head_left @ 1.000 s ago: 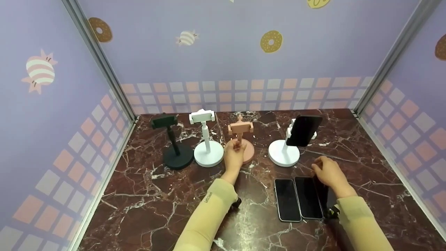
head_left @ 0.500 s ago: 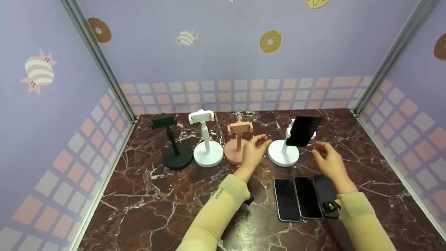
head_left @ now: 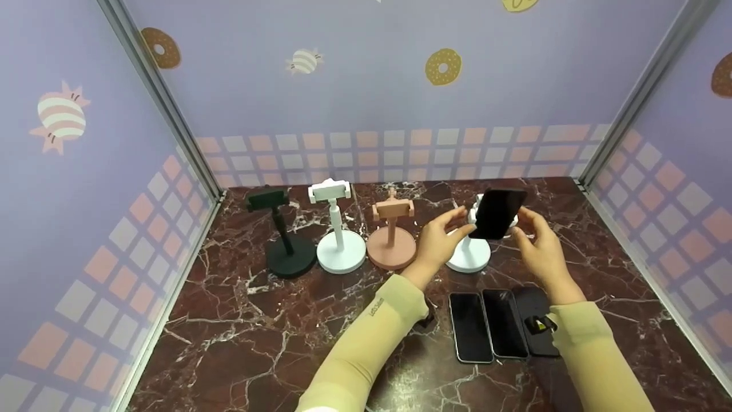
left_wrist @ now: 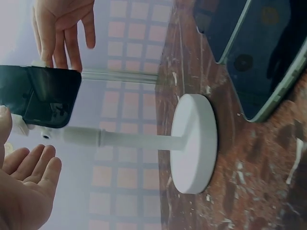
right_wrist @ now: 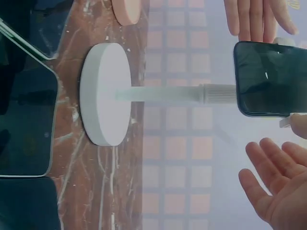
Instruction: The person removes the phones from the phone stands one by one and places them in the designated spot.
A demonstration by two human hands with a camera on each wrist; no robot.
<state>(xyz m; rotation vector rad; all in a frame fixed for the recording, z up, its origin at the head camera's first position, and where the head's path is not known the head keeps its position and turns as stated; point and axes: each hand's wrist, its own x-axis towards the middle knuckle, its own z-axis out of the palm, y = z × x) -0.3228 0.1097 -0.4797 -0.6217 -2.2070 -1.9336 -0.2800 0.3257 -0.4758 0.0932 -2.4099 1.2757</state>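
Observation:
A black phone [head_left: 498, 214] sits upright in the clamp of the white phone stand [head_left: 470, 262] on the right. My left hand [head_left: 439, 243] is at the phone's left side, its thumb at the edge and its other fingers loosely extended. On the opposite side is my right hand [head_left: 542, 254], thumb by the clamp end, fingers spread behind. In the right wrist view, the right thumb overlaps the lower clamp jaw beside the phone [right_wrist: 271, 79]. The left wrist view shows the stand's round base [left_wrist: 194, 143] standing flat on the table.
To the left stand a pink phone stand [head_left: 391, 249], another white phone stand [head_left: 341, 253] and a black phone stand [head_left: 290, 256], all without phones. Three phones lie side by side in front: a left one [head_left: 471, 329], a middle one [head_left: 505, 325] and a right one [head_left: 534, 306].
My left hand has left the pink stand and moved right to the phone's left side. My right hand has come up from above the flat phones to the phone's right side.

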